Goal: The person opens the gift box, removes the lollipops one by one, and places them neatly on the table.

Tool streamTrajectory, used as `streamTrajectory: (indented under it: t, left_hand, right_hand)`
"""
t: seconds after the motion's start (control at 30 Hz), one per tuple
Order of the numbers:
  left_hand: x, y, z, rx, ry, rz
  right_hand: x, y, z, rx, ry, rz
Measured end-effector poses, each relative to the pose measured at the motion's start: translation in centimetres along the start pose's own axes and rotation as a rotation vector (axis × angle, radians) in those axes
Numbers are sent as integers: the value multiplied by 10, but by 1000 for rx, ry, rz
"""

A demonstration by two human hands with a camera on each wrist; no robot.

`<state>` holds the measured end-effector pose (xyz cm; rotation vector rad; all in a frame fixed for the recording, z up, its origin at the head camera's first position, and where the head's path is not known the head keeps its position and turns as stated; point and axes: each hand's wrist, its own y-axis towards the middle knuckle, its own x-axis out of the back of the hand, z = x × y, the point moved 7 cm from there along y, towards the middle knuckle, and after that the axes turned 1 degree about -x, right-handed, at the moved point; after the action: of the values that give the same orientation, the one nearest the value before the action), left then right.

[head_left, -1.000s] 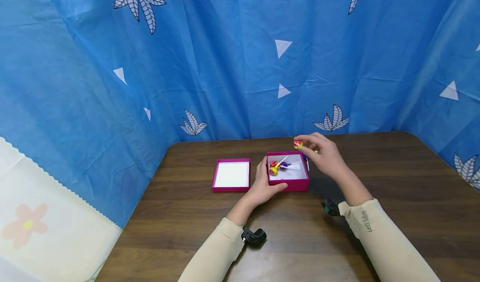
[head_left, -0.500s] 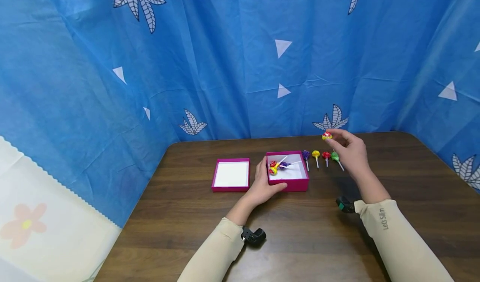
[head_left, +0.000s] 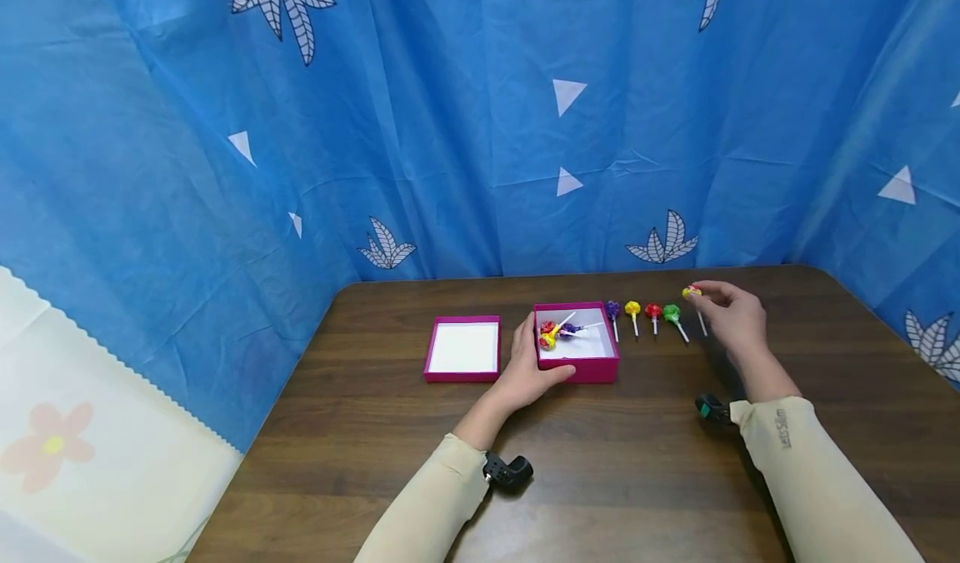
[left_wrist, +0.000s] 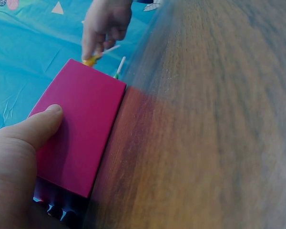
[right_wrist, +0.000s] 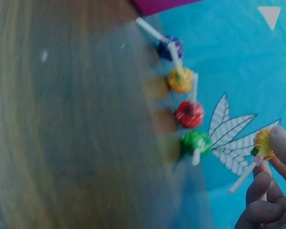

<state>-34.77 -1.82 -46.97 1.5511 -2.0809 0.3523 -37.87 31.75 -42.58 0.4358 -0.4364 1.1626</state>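
Observation:
My left hand (head_left: 525, 376) grips the near left corner of an uncovered pink box (head_left: 592, 371), its thumb along the front wall. Several lollipops (head_left: 549, 340) lie inside on the white bottom, red-and-yellow and purple ones among them. Between thumb and fingers, my right hand (head_left: 735, 317) pinches a red-and-yellow lollipop (right_wrist: 262, 143) by its wrapped head, stick pointing down. It is held at the right end of a row on the table: a purple lollipop (head_left: 612, 308), a yellow lollipop (head_left: 632, 307), a red lollipop (head_left: 653, 310) and a green lollipop (head_left: 671, 313).
The box's pink lid (head_left: 462, 349) lies to the left, white inside up. Everything stands on a dark wooden table (head_left: 600, 463). A blue curtain (head_left: 480, 130) hangs along its far edge, and a pale cloth (head_left: 90, 438) with a flower is at the left.
My right hand has carried the red-and-yellow lollipop rightward from over the box, past the row, and lowered it beside the green one. My left hand has stayed on the box.

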Motion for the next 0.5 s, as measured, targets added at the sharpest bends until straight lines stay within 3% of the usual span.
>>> streamTrajectory:
  t: [0.3,0.5]
  left_hand:
    - [2,1,2,1,-12,-13]
    - [0,1,1,-4,-13,-6]
  right_hand:
    - [-10,12,-14,-75,-81,74]
    - [-17,18,-19,-95,-162,74]
